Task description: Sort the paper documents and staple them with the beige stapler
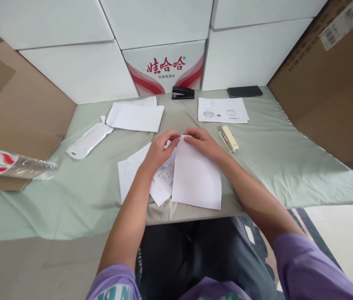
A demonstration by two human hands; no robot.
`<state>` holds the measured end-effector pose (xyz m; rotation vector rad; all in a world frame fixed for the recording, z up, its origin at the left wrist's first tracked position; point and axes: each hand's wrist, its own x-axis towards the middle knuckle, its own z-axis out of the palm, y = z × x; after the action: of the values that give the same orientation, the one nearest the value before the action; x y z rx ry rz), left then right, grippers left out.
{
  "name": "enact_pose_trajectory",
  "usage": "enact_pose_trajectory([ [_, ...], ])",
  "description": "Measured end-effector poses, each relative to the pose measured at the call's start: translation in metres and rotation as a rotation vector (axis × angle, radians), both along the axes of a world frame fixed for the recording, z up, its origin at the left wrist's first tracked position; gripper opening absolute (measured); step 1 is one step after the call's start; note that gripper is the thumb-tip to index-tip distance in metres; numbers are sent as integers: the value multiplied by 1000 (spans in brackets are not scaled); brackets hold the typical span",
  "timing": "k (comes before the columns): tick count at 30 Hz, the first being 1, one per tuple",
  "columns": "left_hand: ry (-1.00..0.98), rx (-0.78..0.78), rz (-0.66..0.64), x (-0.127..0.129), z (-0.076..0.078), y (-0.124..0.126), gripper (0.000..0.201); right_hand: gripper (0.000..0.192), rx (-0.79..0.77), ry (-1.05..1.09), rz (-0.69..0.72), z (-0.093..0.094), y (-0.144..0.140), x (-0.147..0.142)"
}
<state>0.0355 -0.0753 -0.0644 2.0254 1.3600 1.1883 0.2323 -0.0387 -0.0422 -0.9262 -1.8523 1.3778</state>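
Note:
Both hands meet at the top edge of a white sheet of paper, whose lower end reaches toward the table's front edge. My left hand pinches the sheet's upper left corner. Just beside it, my right hand grips the top edge with thumb and curled fingers. Whether the sheet is single or several layers, I cannot tell. Partly under my left forearm lie loose printed papers, overlapping at angles. A cream stapler rests right of my right hand.
Behind are a paper pile, a stamped stack, a black stapler and a phone. To the left lie a white pouch and a water bottle. White cartons and brown boxes wall the table.

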Motion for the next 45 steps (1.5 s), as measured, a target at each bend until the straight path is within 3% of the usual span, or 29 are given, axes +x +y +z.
enact_pose_trajectory([
  [4,131,153,-21,-4,2,1,22,20,-70,21,31,-3,1,-1],
  [10,336,261,-19,-12,3,3,27,23,21,-56,115,-7,3,-1],
  [20,501,254,-88,-13,15,-4,20,23,113,-216,208,0,4,1],
  [28,525,187,-158,-3,10,-7,15,22,110,-296,341,-2,11,8],
  [34,553,166,-115,3,8,-9,13,26,48,-304,382,-5,13,9],
  [39,394,-6,-104,2,8,-8,9,19,28,-310,324,-3,14,11],
  [45,56,-339,-243,1,5,-3,4,18,8,-339,379,4,10,12],
])
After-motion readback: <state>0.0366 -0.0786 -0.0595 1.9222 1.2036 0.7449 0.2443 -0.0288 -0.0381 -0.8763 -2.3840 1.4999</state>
